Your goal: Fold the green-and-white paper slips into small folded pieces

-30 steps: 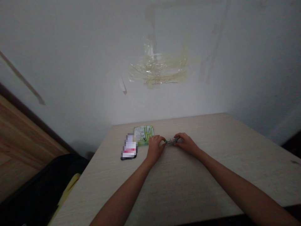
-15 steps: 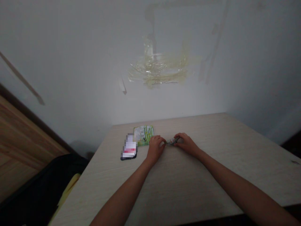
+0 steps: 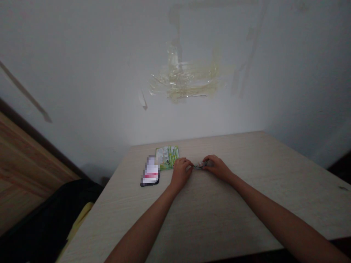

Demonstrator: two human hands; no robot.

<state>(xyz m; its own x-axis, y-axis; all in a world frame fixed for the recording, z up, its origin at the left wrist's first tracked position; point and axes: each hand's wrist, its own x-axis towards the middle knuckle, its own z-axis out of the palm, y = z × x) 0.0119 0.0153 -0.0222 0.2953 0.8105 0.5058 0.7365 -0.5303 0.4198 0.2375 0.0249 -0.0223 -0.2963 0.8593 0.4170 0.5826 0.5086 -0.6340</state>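
Observation:
Between my two hands, low over the table, is a small crumpled piece point(image 3: 200, 165) with a greenish, pale print; it looks like a folded wrapper or paper, too small to name surely. My left hand point(image 3: 181, 171) pinches its left end. At the right end, the thumb and fingers of my right hand point(image 3: 217, 167) are closed on it. Just behind my left hand lies a flat green-and-white printed packet point(image 3: 166, 157), its right part partly covered by that hand. A phone point(image 3: 150, 173) with a blurred-out screen lies left of the packet, near its lower edge.
The light wood-grain table point(image 3: 241, 208) reaches back to a white wall point(image 3: 109, 73) with peeling clear tape point(image 3: 189, 78). On the left, beside the table, are dark cloth point(image 3: 52, 215), a yellow cloth point(image 3: 79, 219) and a wooden panel point(image 3: 24, 157).
The piece between my hands has shifted shape slightly and sits a little flatter. Both hands stay almost in place; the packet and phone have not moved.

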